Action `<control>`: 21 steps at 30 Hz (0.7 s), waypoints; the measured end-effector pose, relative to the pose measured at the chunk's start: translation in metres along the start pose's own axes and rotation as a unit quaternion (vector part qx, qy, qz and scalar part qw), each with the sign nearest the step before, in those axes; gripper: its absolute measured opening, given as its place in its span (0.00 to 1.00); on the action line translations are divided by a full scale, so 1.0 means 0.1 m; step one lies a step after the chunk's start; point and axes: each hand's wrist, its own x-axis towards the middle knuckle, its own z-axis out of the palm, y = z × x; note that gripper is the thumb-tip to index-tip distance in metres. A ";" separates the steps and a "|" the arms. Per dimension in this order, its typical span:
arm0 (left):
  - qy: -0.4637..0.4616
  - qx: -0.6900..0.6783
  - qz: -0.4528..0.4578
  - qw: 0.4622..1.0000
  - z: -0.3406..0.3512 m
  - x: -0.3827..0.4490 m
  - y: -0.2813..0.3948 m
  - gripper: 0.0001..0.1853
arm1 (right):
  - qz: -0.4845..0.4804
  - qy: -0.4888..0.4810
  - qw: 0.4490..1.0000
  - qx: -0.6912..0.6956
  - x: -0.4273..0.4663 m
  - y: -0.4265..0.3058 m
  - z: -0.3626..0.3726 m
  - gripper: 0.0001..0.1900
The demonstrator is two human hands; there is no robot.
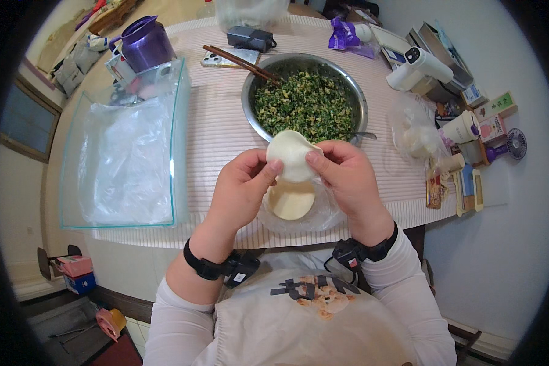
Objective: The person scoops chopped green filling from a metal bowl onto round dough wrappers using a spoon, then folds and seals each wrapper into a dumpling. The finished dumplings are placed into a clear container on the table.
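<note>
A round, pale dough wrapper (291,158) is pinched between my left hand (242,185) and my right hand (350,176), its upper right edge bent. Below it, a stack of round wrappers (293,203) lies on a clear plastic bag (325,215); how many is hidden. Just beyond my hands stands a steel bowl (362,98) of chopped green filling (306,103). Wooden chopsticks (242,63) lean over its far left rim. A metal spoon handle (365,135) sticks out at its right side.
To the left, a clear glass-like tray (173,183) is lined with plastic film (123,160). Behind it is a purple jug (147,45). A phone (251,56) and a black case (250,39) lie beyond the bowl. Bagged items (414,130), a cup (457,128) and boxes crowd the right.
</note>
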 end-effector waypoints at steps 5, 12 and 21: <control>-0.101 -0.460 -0.183 0.863 0.03 -0.18 0.04 0.21 | -0.394 -0.022 0.834 -0.386 -0.02 -0.05 0.11 0.15; -0.091 -0.355 -0.087 0.926 -0.04 -0.10 -0.06 0.20 | -0.271 -0.062 0.885 -0.374 -0.13 -0.12 0.13 0.12; -0.074 -0.243 -0.040 0.966 -0.01 0.07 -0.13 0.17 | 0.031 -0.016 0.981 -0.192 0.02 -0.16 0.11 0.10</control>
